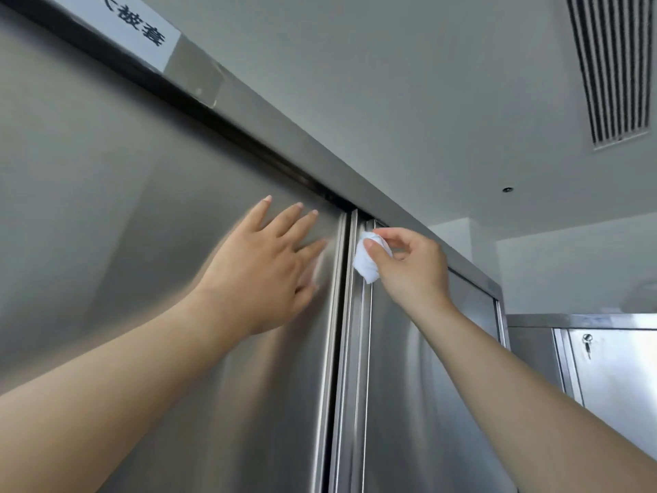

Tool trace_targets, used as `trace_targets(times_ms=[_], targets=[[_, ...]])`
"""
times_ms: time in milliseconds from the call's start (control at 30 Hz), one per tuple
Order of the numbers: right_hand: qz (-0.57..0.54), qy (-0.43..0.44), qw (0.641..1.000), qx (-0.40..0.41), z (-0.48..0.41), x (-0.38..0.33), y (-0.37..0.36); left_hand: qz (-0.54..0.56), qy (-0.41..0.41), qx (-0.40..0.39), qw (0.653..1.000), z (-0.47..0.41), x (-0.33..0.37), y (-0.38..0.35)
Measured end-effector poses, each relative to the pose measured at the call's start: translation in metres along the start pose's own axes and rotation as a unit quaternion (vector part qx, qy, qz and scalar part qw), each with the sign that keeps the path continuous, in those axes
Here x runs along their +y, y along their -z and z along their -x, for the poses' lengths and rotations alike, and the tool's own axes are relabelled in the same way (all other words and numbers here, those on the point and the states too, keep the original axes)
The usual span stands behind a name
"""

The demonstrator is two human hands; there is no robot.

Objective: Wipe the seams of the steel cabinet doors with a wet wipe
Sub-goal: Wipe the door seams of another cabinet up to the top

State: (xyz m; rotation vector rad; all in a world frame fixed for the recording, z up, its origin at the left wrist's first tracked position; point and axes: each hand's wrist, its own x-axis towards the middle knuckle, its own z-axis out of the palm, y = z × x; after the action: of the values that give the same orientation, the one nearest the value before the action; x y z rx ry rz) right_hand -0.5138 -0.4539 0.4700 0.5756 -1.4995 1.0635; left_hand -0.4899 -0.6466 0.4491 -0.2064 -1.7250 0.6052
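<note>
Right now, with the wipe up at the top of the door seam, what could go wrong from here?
1. The wet wipe is only pinched by the right hand fingertips; dragging it down the seam could pull it loose.
2. The left hand lies flat on the left steel door, likely leaving smudges.
3. Fingers near the door gap could get caught if a door shifts.

Wipe (366, 259) seemingly on seam (343, 314)
</note>
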Motion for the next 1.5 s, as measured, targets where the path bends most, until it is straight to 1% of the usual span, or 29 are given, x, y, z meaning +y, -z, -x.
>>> trace_targets(times_ms=[67, 233, 333, 467, 667, 833, 967, 1067, 1167, 1267, 1400, 1500], targets=[[-0.004, -0.001, 1.0, 0.019, -0.011, 0.002, -0.007, 0.001, 0.004, 0.018, 1.0, -0.002, 0.0, -0.004], [-0.025, -0.006, 0.999, 0.047, -0.021, 0.0, -0.024, 0.021, 0.011, 0.031, 0.999, -0.003, 0.0, -0.005], [-0.03, -0.008, 0.997, 0.073, -0.014, 0.001, -0.033, 0.03, 0.019, 0.036, 0.999, -0.003, 0.0, -0.004], [-0.026, 0.001, 0.996, 0.088, 0.006, 0.005, -0.037, 0.035, 0.021, 0.042, 0.998, -0.003, 0.001, -0.004], [-0.049, -0.031, 0.993, 0.107, -0.006, 0.001, -0.044, 0.049, 0.024, 0.052, 0.997, -0.004, 0.001, -0.005], [-0.067, 0.01, 0.99, 0.122, 0.015, 0.015, -0.05, 0.056, 0.021, 0.056, 0.997, -0.003, 0.001, -0.003], [-0.033, 0.036, 0.991, 0.129, 0.001, 0.007, -0.053, 0.053, 0.025, 0.057, 0.997, -0.005, 0.001, -0.003], [-0.037, 0.047, 0.987, 0.15, -0.004, 0.003, -0.057, 0.048, 0.022, 0.054, 0.997, -0.003, 0.0, -0.002], [-0.039, 0.035, 0.986, 0.157, 0.008, 0.01, -0.058, 0.057, 0.017, 0.05, 0.997, -0.001, -0.001, 0.002], [-0.042, 0.015, 0.989, 0.144, 0.014, 0.012, -0.054, 0.058, 0.019, 0.046, 0.997, 0.0, -0.001, 0.003], [-0.066, -0.037, 0.99, 0.117, -0.007, -0.002, -0.048, 0.051, 0.02, 0.045, 0.997, -0.001, -0.001, 0.002], [-0.081, -0.055, 0.988, 0.116, -0.01, -0.002, -0.049, 0.056, 0.022, 0.045, 0.997, -0.001, -0.001, 0.003]])
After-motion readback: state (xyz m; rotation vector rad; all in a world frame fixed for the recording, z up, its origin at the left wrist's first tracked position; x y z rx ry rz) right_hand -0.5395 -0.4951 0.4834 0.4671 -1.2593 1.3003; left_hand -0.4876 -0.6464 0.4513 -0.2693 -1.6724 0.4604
